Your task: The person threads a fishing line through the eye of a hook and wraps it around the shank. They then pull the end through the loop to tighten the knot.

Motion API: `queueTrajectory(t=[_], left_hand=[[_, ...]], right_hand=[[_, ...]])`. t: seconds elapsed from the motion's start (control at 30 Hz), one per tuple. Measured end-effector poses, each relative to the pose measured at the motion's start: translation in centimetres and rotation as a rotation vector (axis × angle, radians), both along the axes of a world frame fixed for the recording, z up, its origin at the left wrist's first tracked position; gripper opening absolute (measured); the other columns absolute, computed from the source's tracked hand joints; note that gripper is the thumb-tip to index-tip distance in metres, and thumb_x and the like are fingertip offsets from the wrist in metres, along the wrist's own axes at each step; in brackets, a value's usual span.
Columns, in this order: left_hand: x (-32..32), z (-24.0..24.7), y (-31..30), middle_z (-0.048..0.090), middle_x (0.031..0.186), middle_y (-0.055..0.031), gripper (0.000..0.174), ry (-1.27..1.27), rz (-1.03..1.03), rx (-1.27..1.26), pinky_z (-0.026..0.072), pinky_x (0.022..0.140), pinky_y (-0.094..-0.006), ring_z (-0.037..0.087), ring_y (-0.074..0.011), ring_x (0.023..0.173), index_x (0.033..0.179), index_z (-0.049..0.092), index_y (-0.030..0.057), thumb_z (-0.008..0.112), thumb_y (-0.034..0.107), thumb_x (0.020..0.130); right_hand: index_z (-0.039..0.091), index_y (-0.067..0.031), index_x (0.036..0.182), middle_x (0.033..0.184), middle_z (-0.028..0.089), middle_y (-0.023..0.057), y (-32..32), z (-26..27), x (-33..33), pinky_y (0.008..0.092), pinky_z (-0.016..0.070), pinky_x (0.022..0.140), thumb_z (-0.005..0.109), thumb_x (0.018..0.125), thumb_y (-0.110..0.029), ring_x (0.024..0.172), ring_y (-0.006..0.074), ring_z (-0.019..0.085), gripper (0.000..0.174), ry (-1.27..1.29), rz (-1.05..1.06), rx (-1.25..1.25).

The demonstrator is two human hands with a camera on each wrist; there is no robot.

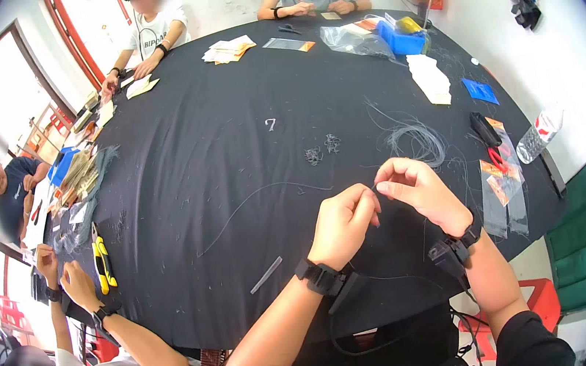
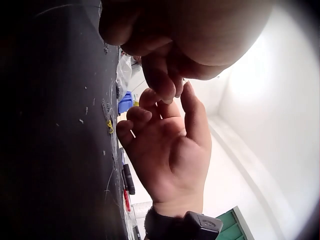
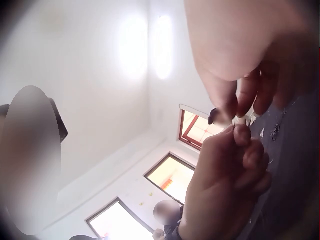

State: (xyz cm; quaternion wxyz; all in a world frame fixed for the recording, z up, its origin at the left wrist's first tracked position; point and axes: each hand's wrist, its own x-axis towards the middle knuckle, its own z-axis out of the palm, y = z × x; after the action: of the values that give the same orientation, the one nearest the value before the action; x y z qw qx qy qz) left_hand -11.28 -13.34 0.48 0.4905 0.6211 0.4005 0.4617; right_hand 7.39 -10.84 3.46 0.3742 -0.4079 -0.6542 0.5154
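Observation:
Above the black cloth, the left hand (image 1: 346, 224) and right hand (image 1: 420, 192) meet at their fingertips. Each pinches a thin dark strand between thumb and forefinger; only a short bit shows between them. In the left wrist view the left hand (image 2: 200, 35) fills the top and the right hand (image 2: 172, 150) faces it, palm visible. The right wrist view has the right hand (image 3: 245, 40) above and the left hand (image 3: 217, 180) below, tips touching or nearly so. A loose coil of clear line (image 1: 417, 144) lies just beyond the right hand.
Two small strand piles (image 1: 314, 155) lie beyond the hands, a clear strip (image 1: 266, 275) left of the left forearm. Rightward are red scissors (image 1: 497, 158), a bottle (image 1: 540, 135) and plastic packets (image 1: 494, 204). Yellow pliers (image 1: 103, 263) lie left, near another person's hands (image 1: 79, 287).

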Motion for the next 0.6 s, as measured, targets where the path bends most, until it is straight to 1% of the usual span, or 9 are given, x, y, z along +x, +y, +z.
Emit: queueTrajectory(t=[0.1, 0.13, 0.23, 0.27, 0.5, 0.6], left_hand=[[0.0, 0.1, -0.1, 0.063, 0.070, -0.0026, 0.028, 0.013, -0.030, -0.022, 0.0466, 0.063, -0.0251, 0.061, -0.0090, 0.066, 0.082, 0.063, 0.0008, 0.047, 0.014, 0.102], [0.1, 0.1, -0.1, 0.063, 0.070, -0.0026, 0.028, 0.019, -0.046, -0.029, 0.0465, 0.063, -0.0250, 0.061, -0.0090, 0.066, 0.082, 0.063, 0.0008, 0.047, 0.014, 0.102], [0.0, 0.0, -0.1, 0.063, 0.070, -0.0027, 0.029, 0.056, -0.084, -0.052, 0.0464, 0.064, -0.0247, 0.061, -0.0091, 0.066, 0.082, 0.063, 0.0007, 0.047, 0.015, 0.102], [0.0, 0.0, -0.1, 0.063, 0.070, -0.0027, 0.029, 0.070, -0.095, -0.058, 0.0464, 0.064, -0.0246, 0.061, -0.0091, 0.066, 0.082, 0.062, 0.0006, 0.047, 0.015, 0.102], [0.3, -0.3, -0.3, 0.062, 0.072, -0.0025, 0.029, 0.061, -0.153, -0.065, 0.0465, 0.064, -0.0248, 0.061, -0.0097, 0.067, 0.082, 0.062, 0.0001, 0.047, 0.014, 0.103], [0.3, -0.1, -0.4, 0.062, 0.073, -0.0029, 0.029, 0.072, -0.170, -0.063, 0.0465, 0.064, -0.0249, 0.061, -0.0100, 0.066, 0.082, 0.061, -0.0004, 0.047, 0.014, 0.102]], right_hand=[[0.068, -0.0048, 0.100, 0.083, 0.062, -0.0050, -0.1, -0.4, 0.1, 0.0195, 0.0419, 0.068, 0.070, 0.093, -0.020, 0.075, 0.0016, 0.053, 0.017, 0.095, -0.009, 0.051], [0.069, -0.0052, 0.099, 0.081, 0.062, -0.0054, 0.0, -0.8, 0.2, 0.0190, 0.0414, 0.066, 0.071, 0.092, -0.021, 0.073, 0.0012, 0.052, 0.017, 0.109, -0.008, 0.047], [0.070, -0.0052, 0.097, 0.078, 0.061, -0.0062, 0.0, -1.0, 0.5, 0.0189, 0.0409, 0.064, 0.071, 0.092, -0.021, 0.070, 0.0012, 0.051, 0.017, 0.050, -0.008, 0.035], [0.070, -0.0049, 0.094, 0.076, 0.060, -0.0067, 0.0, -1.1, 0.4, 0.0191, 0.0405, 0.063, 0.071, 0.092, -0.021, 0.069, 0.0012, 0.051, 0.016, 0.068, -0.010, 0.065], [0.070, -0.0040, 0.094, 0.077, 0.061, -0.0061, 0.0, -1.7, 1.0, 0.0189, 0.0400, 0.063, 0.072, 0.092, -0.020, 0.070, 0.0009, 0.051, 0.017, 0.127, 0.012, 0.033], [0.070, -0.0036, 0.096, 0.079, 0.062, -0.0053, -0.2, -1.4, 1.1, 0.0192, 0.0413, 0.065, 0.071, 0.093, -0.020, 0.073, 0.0015, 0.053, 0.017, 0.114, 0.027, -0.006]])
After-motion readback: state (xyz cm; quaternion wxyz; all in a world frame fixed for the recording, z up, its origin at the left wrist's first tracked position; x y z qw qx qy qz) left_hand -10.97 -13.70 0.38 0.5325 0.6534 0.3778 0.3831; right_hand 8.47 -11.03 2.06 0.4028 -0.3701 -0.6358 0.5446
